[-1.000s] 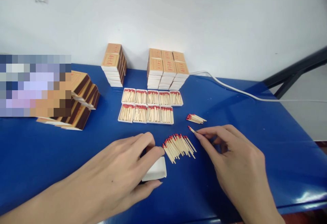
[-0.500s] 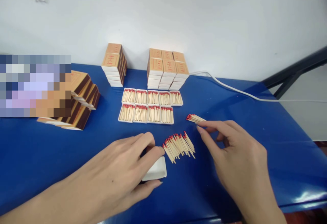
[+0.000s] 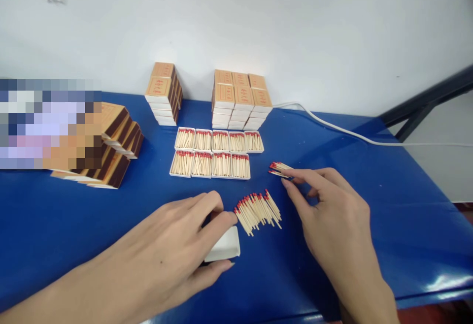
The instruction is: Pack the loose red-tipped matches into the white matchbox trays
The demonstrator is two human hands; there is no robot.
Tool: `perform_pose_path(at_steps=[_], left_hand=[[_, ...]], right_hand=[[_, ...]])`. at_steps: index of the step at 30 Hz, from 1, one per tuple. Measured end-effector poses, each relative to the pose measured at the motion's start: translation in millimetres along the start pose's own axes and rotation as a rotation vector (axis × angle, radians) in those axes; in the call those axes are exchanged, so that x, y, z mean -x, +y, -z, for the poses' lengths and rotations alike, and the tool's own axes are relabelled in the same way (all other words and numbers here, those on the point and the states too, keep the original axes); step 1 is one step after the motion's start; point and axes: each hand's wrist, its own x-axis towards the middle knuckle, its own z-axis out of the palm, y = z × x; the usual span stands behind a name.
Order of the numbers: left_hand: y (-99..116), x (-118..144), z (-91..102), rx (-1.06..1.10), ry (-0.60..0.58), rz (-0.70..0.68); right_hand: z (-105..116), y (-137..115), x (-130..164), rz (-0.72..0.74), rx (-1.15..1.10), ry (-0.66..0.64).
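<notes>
My left hand (image 3: pixel 173 245) rests on the blue table (image 3: pixel 388 206), fingers closed around a small white matchbox tray (image 3: pixel 225 246). Just right of it lies a fanned pile of red-tipped matches (image 3: pixel 257 210). My right hand (image 3: pixel 332 215) reaches forward, its index finger and thumb touching a small bundle of matches (image 3: pixel 278 168) beyond the pile. Whether those fingers have lifted the bundle I cannot tell. Two rows of filled white trays (image 3: pixel 214 154) lie further back.
Stacks of tan matchboxes (image 3: pixel 240 100) and a second stack (image 3: pixel 164 92) stand against the white wall. More brown-sided boxes (image 3: pixel 116 142) lean at the left beside a blurred patch. A white cable (image 3: pixel 340 128) runs along the back right.
My right hand moved forward from beside the fanned pile to the small bundle. The single match at its fingertip a second ago is no longer seen apart. My left hand stayed put.
</notes>
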Motion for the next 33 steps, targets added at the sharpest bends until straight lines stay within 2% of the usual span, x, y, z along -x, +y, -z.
perform_pose_path(at_steps=[12, 22, 29, 33], left_hand=[[0, -1, 0.9, 0.012, 0.007, -0.006], [1, -1, 2.3, 0.007, -0.005, 0.001], [1, -2, 3.1, 0.002, 0.007, -0.001], [1, -3, 3.4, 0.005, -0.004, -0.003]], right_hand=[[1, 0, 5, -0.039, -0.035, 0.013], [15, -8, 25, -0.049, -0.1, -0.104], [12, -7, 4, -0.015, -0.019, 0.04], [3, -2, -7, 0.01, 0.018, 0.012]])
